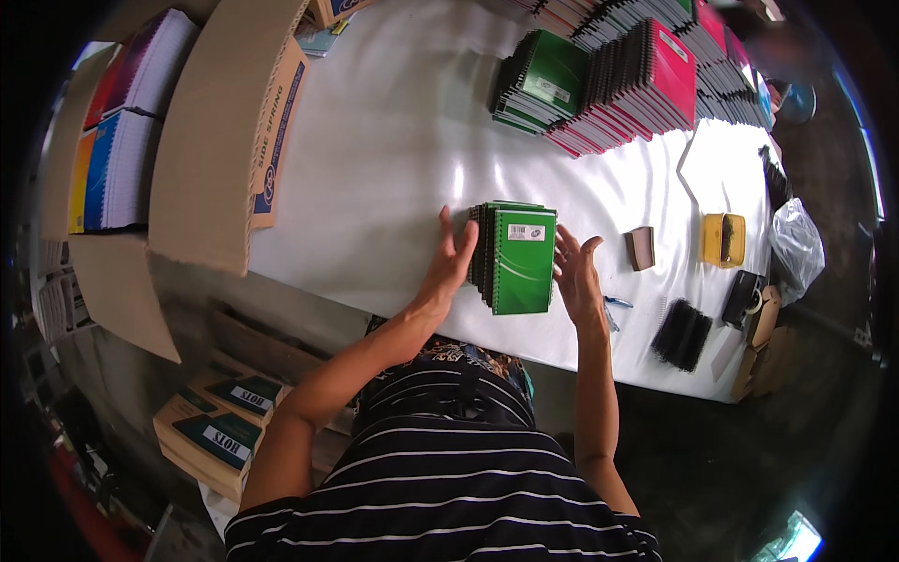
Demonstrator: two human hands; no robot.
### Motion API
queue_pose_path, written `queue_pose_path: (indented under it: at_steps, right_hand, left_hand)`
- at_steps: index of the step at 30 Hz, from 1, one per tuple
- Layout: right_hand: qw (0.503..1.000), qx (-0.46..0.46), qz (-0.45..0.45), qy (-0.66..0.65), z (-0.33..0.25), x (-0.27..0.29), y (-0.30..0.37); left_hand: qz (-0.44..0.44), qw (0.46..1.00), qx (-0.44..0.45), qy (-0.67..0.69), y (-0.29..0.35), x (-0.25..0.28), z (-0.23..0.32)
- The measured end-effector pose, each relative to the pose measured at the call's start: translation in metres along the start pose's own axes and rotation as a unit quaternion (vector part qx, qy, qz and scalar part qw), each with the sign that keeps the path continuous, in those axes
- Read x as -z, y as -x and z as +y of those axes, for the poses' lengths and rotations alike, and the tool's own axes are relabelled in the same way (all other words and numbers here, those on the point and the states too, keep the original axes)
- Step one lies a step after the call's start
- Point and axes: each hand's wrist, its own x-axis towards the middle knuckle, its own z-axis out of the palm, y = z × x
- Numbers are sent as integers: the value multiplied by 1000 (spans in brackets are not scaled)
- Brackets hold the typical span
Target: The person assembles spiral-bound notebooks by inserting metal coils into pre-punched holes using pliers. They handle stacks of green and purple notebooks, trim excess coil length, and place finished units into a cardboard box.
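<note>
A stack of green spiral notebooks [524, 262] stands on the white table in front of me, its wire bindings along the left side. My left hand [451, 255] is beside that bound side, thumb and fingers apart, some fingertips hidden by the stack. On the opposite side, my right hand [579, 270] is spread, fingertips close to the right edge; whether they touch it I cannot tell. Neither hand grips anything. Farther back to the right sit another stack of green notebooks [554, 70] and a row of pink notebooks [672, 70].
On the right are a small brown box [641, 248], a yellow tub [710, 240], a black bundle [682, 334], a tape dispenser [744, 298] and a clear plastic bag [798, 248]. An open cardboard carton [201, 140] stands left, beside colourful notebooks [126, 173]. Packaged books [220, 426] lie below.
</note>
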Motion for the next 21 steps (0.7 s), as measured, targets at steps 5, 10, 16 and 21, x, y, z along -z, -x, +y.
queue_pose_path:
  at_steps: [5,10,16,21]
  right_hand:
    - [994,-113,1,6,6,-14,-17]
    - [988,-152,14,-17,5,-9,-29]
    - [978,-197,-8,68,8,-15,-41]
    - [979,-138,26,146,16,-34,-38]
  left_hand:
    - [-120,992,-33,4,-7,3,-29]
    - [-125,992,-9,-24,-3,0,-17]
    - [-174,980,87,-39,11,20,-18]
    - [-192,967,165,-13,25,33,-29]
